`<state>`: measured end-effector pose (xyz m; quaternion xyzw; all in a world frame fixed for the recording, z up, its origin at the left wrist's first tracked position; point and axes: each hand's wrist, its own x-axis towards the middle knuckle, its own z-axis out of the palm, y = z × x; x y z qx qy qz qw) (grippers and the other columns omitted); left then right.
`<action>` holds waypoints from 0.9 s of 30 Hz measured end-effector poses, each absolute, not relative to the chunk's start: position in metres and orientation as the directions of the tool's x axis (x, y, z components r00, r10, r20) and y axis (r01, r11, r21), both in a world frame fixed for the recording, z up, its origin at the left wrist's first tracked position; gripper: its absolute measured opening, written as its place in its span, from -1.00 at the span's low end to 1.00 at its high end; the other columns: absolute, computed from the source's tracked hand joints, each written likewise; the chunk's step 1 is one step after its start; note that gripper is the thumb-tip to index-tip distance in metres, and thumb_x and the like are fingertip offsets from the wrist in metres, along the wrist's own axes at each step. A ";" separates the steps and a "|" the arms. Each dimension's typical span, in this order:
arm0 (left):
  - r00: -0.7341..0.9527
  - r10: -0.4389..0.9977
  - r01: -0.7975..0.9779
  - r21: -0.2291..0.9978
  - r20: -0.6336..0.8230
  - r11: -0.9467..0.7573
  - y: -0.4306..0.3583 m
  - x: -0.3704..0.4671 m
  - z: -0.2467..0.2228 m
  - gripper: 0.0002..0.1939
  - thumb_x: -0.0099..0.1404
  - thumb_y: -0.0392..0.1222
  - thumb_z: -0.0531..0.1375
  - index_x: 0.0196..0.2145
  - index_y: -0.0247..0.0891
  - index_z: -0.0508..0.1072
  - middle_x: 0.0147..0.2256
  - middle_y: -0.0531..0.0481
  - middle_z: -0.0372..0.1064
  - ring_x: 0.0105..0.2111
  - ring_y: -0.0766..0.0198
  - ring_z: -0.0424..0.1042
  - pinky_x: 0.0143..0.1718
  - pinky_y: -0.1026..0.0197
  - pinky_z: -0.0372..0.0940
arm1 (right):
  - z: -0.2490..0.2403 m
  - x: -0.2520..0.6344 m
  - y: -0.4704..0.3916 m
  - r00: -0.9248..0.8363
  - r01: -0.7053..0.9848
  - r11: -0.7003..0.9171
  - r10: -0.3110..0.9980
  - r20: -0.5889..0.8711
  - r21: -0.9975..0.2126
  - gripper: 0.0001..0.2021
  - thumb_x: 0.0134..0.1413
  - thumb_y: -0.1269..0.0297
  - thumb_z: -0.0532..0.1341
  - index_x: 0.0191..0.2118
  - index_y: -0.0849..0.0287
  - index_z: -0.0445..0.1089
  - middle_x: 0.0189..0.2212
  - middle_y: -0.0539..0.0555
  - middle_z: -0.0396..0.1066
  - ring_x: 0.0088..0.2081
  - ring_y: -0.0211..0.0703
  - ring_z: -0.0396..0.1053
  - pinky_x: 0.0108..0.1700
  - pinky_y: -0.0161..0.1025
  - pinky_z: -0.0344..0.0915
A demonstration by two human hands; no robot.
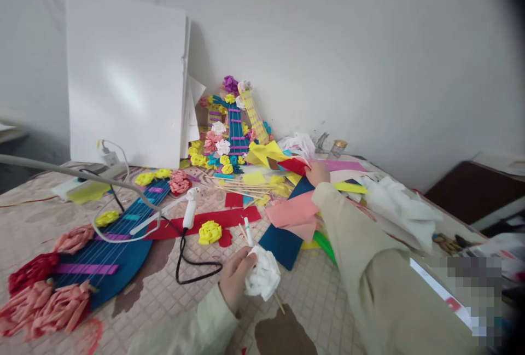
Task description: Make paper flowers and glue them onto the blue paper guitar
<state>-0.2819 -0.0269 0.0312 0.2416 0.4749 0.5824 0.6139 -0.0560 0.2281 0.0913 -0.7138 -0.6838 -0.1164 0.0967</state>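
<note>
My left hand (238,277) is closed around a white rosette flower (263,274) near the front of the table. A thin wooden stick (279,302) sticks out below the flower, and a short white stick (248,230) rises just above my fingers. My right hand (316,173) reaches forward into the pile of coloured sheets, its fingers closed on the edge of a red sheet (292,166). Under that forearm lie salmon-pink sheets (294,214) and a dark blue sheet (280,245). My right fingertips are partly hidden.
A white glue gun (190,208) stands on the left with its black cord looping forward. Beside it are a yellow flower (210,232), a red strip (241,215) and a blue guitar-shaped piece (123,251) with flowers. Wooden sticks (241,186) lie behind; a white board (127,81) leans on the wall.
</note>
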 end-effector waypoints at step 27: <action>0.055 0.974 -0.415 0.882 -0.219 0.222 -0.031 -0.281 0.034 -0.68 -0.14 0.01 0.21 -0.63 -0.35 0.34 -0.70 0.10 0.14 -0.66 0.42 0.08 -0.61 0.37 -0.05 | 0.048 -0.154 0.234 -0.467 0.879 0.442 0.873 0.137 0.180 -0.65 -0.06 0.38 0.15 -0.07 0.19 0.19 -0.07 0.24 0.15 -0.03 0.02 0.08 -0.07 -0.07 0.06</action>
